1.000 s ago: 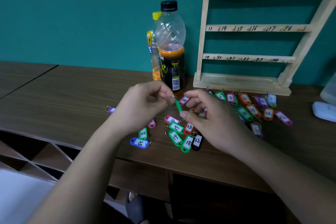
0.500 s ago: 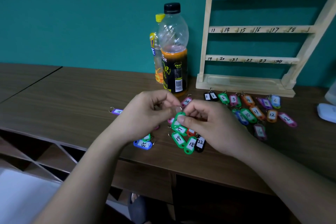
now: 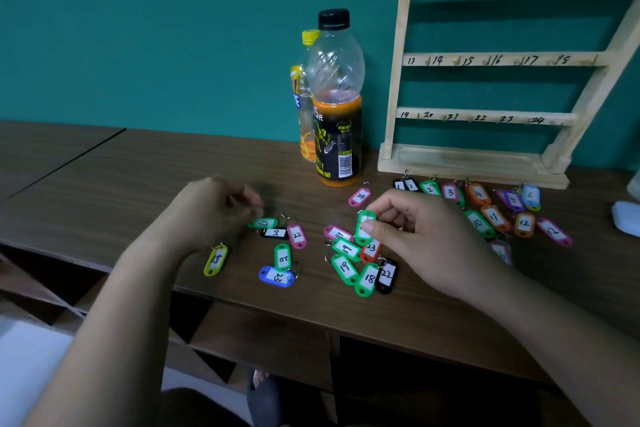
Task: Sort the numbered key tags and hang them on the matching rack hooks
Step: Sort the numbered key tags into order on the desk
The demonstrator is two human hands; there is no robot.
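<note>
While above the worktop [image 3: 138,184], pinching a green tag [image 3: 362,236] with right fingers [image 3: 375,226]; cannot tell for blurred left fingers [image 3: 247,198].

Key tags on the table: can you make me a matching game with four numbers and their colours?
Tags:
1. tag 15
2. tag 24
3. tag 4
4. tag 18

Colours:
A. orange
B. green
C. yellow
D. pink

Right pairs: 1-C, 2-D, 3-A, 4-B.
</note>
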